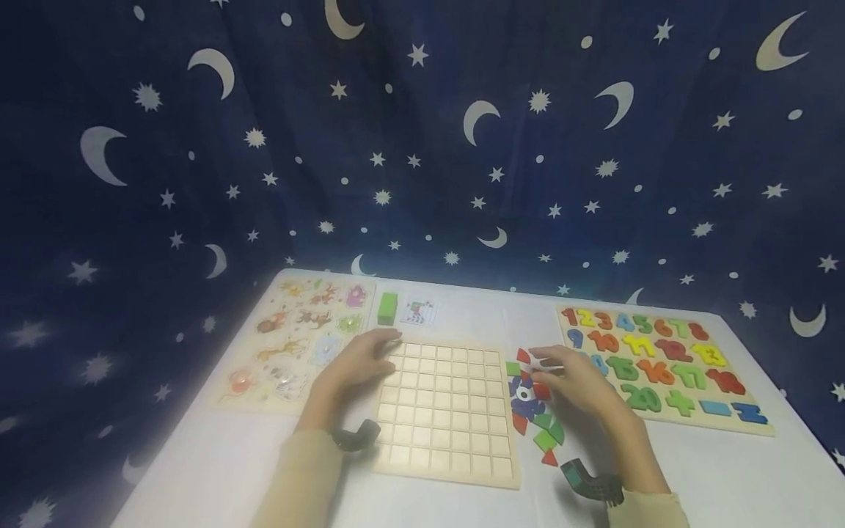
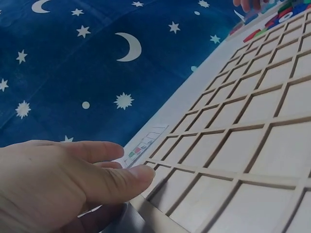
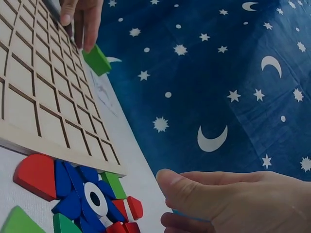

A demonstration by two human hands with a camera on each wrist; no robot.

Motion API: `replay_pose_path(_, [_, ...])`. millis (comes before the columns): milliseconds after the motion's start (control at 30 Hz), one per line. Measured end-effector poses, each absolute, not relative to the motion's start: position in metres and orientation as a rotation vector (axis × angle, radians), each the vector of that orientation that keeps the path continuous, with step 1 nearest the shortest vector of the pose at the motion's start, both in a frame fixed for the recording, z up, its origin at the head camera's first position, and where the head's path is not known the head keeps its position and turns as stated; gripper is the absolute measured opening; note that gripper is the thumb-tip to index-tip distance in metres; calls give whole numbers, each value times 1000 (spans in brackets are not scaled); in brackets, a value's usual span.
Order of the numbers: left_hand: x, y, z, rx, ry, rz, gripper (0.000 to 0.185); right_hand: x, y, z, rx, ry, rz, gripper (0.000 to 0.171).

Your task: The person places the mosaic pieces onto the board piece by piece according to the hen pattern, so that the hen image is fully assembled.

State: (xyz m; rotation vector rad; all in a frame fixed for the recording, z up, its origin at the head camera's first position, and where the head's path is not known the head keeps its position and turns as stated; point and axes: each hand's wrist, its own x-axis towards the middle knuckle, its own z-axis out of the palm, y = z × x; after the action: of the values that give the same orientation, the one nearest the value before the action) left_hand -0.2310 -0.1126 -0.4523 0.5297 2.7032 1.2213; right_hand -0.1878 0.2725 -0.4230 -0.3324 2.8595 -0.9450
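The left hand (image 1: pixel 359 363) rests with relaxed fingers on the far left corner of the wooden grid board (image 1: pixel 447 411), which lies flat mid-desk. The right hand (image 1: pixel 573 378) hovers over the coloured shape pieces (image 1: pixel 533 407) just beside the board; whether it pinches one cannot be told. The pieces look light, stiff and smooth, best pinched by their edges.

The backdrop cloth (image 1: pixel 422 147) is dark blue with pale moons and stars. The grid board (image 1: pixel 445 411) is plain light wood, beside red, blue and green shape pieces (image 1: pixel 535 411). The number board (image 1: pixel 667 363) carries orange, yellow, green and blue numerals; the animal board (image 1: pixel 297 341) looks washed out, perhaps orange figures.
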Motion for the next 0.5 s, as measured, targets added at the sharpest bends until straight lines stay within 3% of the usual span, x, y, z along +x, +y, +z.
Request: replay_pose_path(500, [-237, -116, -458, 584, 2767, 1140, 54, -189, 272, -435, -408, 2935, -910, 37])
